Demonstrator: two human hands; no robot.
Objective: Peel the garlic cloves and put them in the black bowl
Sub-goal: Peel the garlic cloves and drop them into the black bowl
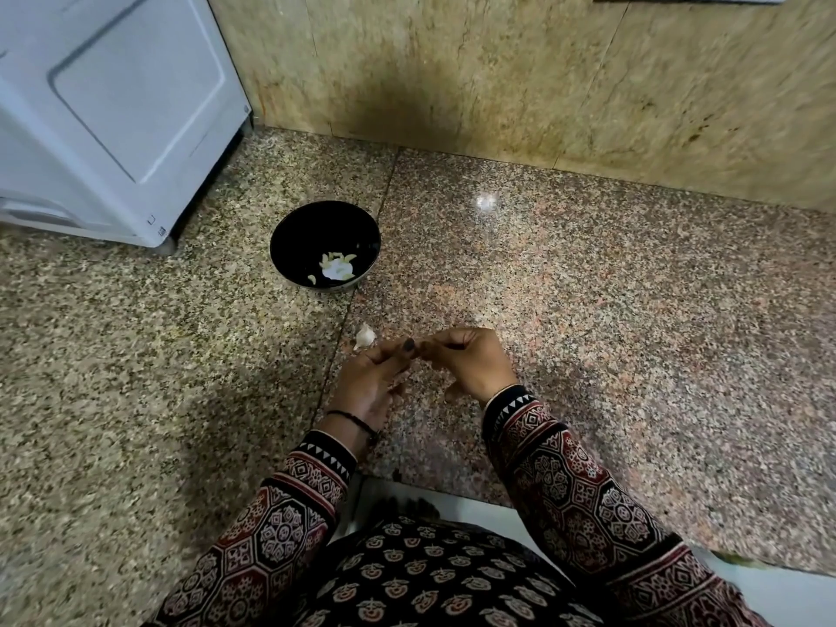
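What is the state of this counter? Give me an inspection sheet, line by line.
Surface: speckled granite counter, polished, with a seam running past the bowl.
Job's things: black bowl holds several peeled cloves; one unpeeled clove lies on the counter, apart from the bowl, just beyond the left hand.
Clutter: nothing seen.
Hands: left hand and right hand have curled fingers with tips meeting; what they pinch is hidden.
Cables: nothing seen.
Surroundings: white appliance at back left, stone wall behind.

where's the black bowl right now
Head view, left of centre: the round black bowl stands on the speckled granite counter, right of the white appliance.
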